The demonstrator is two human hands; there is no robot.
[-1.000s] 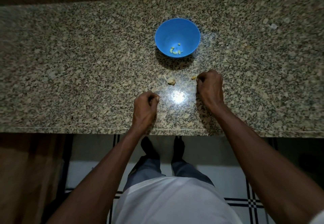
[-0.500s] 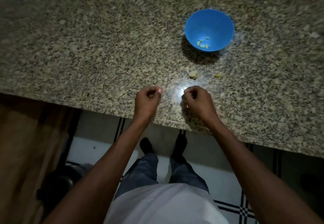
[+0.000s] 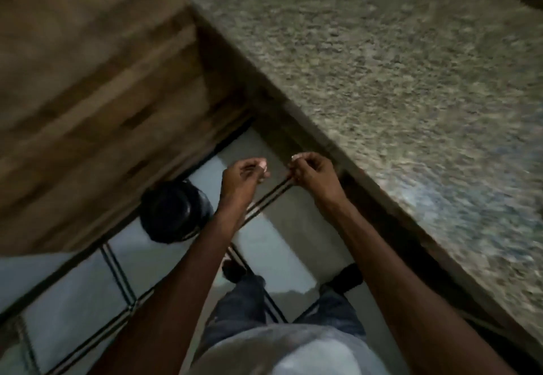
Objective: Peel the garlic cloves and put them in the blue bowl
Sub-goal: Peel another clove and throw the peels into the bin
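Frame blurred, tilted. Granite surface (image 3: 396,60) across upper right, edge running diagonally toward lower right. Wooden cabinet side (image 3: 88,95) filling upper left. Pale tiled floor (image 3: 67,310) with dark grout lines at lower left and centre. Dark round object (image 3: 173,213) on floor left of centre, too blurred to identify.

Both hands held out over the floor, off the surface, near frame centre and close together but apart. Left hand (image 3: 244,175) just left of centre, fingers (image 3: 261,166) curled inward, thumb meeting fingertips as in a pinch; cannot tell whether anything sits between them. Right hand (image 3: 311,172) just right of centre, beside the surface edge, fingers (image 3: 296,158) curled with thumb against fingertips; cannot tell if something small is pinched there either. Light spots at the fingertips read as nails.

Blue bowl and garlic cloves out of view; faint bluish smear at right edge of surface too blurred to call.

Forearms reaching up from lower frame. Light shirt (image 3: 288,351) at bottom centre, jeans (image 3: 241,301) and dark shoes (image 3: 349,277) below the hands on the floor.
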